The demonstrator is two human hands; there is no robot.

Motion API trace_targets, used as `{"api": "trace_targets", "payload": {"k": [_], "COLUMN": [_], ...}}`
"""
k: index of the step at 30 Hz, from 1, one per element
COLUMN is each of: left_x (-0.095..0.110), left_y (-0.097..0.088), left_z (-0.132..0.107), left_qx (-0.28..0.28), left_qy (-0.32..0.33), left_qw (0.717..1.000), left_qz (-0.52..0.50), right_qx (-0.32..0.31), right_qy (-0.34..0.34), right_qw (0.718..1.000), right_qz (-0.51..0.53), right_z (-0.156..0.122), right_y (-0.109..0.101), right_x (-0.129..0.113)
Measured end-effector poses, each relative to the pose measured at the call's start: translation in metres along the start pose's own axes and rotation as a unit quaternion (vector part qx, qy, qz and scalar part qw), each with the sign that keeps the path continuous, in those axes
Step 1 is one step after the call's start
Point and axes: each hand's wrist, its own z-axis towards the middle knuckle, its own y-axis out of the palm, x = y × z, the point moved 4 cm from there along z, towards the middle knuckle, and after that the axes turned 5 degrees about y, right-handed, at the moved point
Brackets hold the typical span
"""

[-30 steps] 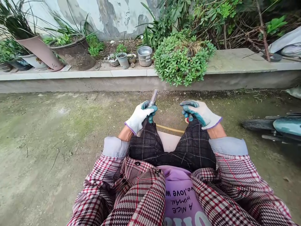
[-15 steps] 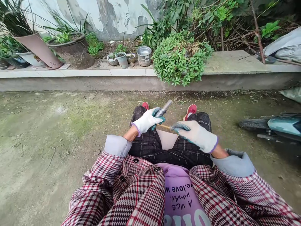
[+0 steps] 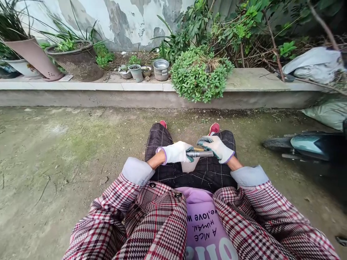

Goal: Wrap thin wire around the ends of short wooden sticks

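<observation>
My left hand (image 3: pixel 177 152), in a white work glove with a green palm, is closed around a silver tube (image 3: pixel 204 154) with a shiny, ridged or wound section near the grip. The tube points right, almost level, above my lap. Just behind it a thin tan stick (image 3: pixel 199 149) runs between both hands. My right hand (image 3: pixel 219 148), gloved alike, has its fingers curled at the stick's right end, close to the tube's free end. The gloves partly hide the stick's ends.
Both my knees are spread over a pale seat (image 3: pixel 189 166). A low ledge (image 3: pixel 108 86) ahead carries potted plants, a metal pot (image 3: pixel 161 69) and a leafy bush (image 3: pixel 199 74). To the right stand a two-wheeler (image 3: pixel 306 144) and white sacks (image 3: pixel 314 65).
The silver tube has swung from slanting up and away to nearly level, pointing right. My right hand has come closer to my left. The whole view has shifted slightly to the right.
</observation>
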Motion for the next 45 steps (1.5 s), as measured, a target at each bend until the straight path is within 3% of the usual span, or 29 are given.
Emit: {"api": "trace_targets", "payload": {"k": [4,6,8,10,13,16,20,26,29,32,36,38,40,43,45], "left_x": [-0.014,-0.024,-0.034,-0.038,-0.033,-0.023,-0.021,-0.019,-0.013,-0.018,-0.036,-0.038,-0.032,-0.018,-0.012], "left_y": [-0.016,-0.021,-0.024,-0.021,-0.006,0.008,0.000,-0.005,-0.005,-0.018,-0.028,-0.019,-0.004,0.014,0.013], "left_z": [0.001,0.003,0.004,0.003,0.003,0.003,0.000,-0.006,-0.004,0.000,0.001,-0.001,0.000,0.002,0.002], "left_qx": [0.052,0.071,0.083,0.081,0.032,-0.025,-0.012,-0.007,-0.007,0.036,0.093,0.074,0.026,-0.054,-0.060], "left_qy": [-0.034,-0.061,-0.096,-0.127,-0.116,-0.077,-0.076,-0.065,-0.023,-0.009,-0.096,-0.131,-0.118,-0.059,-0.055], "left_qw": [0.994,0.993,0.991,0.971,0.946,0.961,0.973,0.987,0.996,0.998,0.976,0.951,0.935,0.933,0.947], "left_qz": [-0.088,-0.066,0.038,0.186,0.302,0.263,0.218,0.147,0.083,0.046,0.170,0.270,0.333,0.350,0.312], "right_qx": [-0.013,-0.048,-0.089,-0.103,-0.056,-0.007,-0.015,-0.015,-0.031,-0.040,-0.128,-0.146,-0.108,-0.031,-0.022], "right_qy": [0.037,0.031,0.005,-0.017,-0.038,-0.022,0.003,-0.018,-0.024,0.001,0.050,0.054,0.032,-0.002,0.000], "right_qw": [0.999,0.998,0.993,0.984,0.971,0.972,0.980,0.978,0.991,0.997,0.989,0.985,0.986,0.981,0.980], "right_qz": [0.017,-0.018,-0.073,-0.146,-0.228,-0.232,-0.196,-0.208,-0.130,-0.061,-0.046,-0.068,-0.120,-0.192,-0.196], "right_z": [-0.008,-0.018,-0.029,-0.035,-0.031,-0.017,-0.006,-0.007,-0.010,-0.015,-0.027,-0.030,-0.028,-0.020,-0.013], "right_y": [0.020,0.032,0.041,0.042,0.028,0.009,0.001,0.005,0.007,0.016,0.039,0.042,0.033,0.015,0.009], "right_x": [-0.001,-0.011,-0.024,-0.033,-0.034,-0.017,0.003,-0.001,-0.005,-0.007,-0.013,-0.016,-0.018,-0.013,-0.005]}}
